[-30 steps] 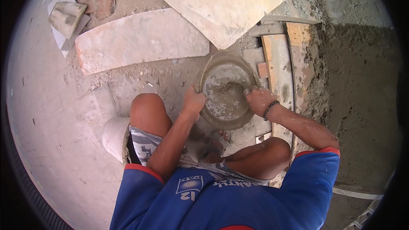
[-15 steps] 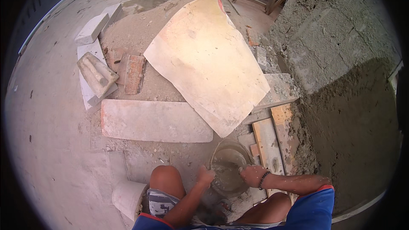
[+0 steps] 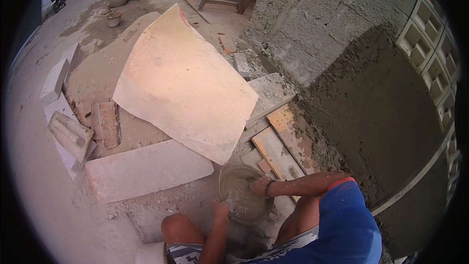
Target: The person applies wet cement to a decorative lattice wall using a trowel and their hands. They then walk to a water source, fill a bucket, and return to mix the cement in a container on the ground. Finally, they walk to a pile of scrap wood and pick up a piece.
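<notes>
Here both hands clasp the rim of a round mortar pan (image 3: 242, 198): left hand (image 3: 221, 210) near edge, right hand (image 3: 257, 187) far edge, grey wet mix between the grips.

Round grey mortar-filled bucket (image 3: 243, 193) hemmed in: pale flat concrete slab (image 3: 146, 168) just left; large cream crumpled sheet (image 3: 183, 85) overhangs behind; orange wooden planks (image 3: 281, 146) just right, then rough wet-plastered wall (image 3: 371, 112); person's bare knees close the near side; open floor (image 3: 29, 186) far left, past grey blocks (image 3: 68, 134).
</notes>
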A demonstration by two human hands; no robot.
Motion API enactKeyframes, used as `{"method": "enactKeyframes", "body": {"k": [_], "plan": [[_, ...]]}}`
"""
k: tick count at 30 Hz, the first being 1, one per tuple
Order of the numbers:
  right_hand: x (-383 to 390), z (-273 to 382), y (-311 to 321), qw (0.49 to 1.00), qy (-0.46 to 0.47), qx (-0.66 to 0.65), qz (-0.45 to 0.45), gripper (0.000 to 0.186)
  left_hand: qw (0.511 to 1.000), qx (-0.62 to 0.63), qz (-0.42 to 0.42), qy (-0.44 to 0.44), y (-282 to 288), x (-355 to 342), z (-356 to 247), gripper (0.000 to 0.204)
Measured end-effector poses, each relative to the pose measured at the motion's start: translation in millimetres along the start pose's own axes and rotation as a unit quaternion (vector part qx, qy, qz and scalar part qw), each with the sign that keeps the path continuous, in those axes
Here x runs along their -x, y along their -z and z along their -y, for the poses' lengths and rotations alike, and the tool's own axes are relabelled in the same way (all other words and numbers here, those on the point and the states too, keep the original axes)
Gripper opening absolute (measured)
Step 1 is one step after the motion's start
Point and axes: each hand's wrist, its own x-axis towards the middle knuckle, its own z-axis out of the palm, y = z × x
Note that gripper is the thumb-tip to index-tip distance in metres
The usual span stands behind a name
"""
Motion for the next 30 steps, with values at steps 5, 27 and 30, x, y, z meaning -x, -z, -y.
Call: {"method": "enactKeyframes", "body": {"k": [5, 27, 30], "plan": [[22.5, 18.8, -1.8, 0.998, 0.052, -0.026, 0.02, 0.021, 0.995, 0.089, 0.007, -0.037, 2.2, -18.3, 28.5, 0.046], [16.0, 22.5, 16.5, 0.999, 0.036, 0.03, 0.023, 0.017, 0.997, 0.032, 0.008, -0.066, 14.9, -24.1, 33.2, 0.039], [16.2, 12.4, 52.5, 0.999, 0.037, 0.031, -0.001, 0.017, 0.999, 0.029, 0.01, -0.042, 12.1, -17.4, 14.1, 0.041]]}}
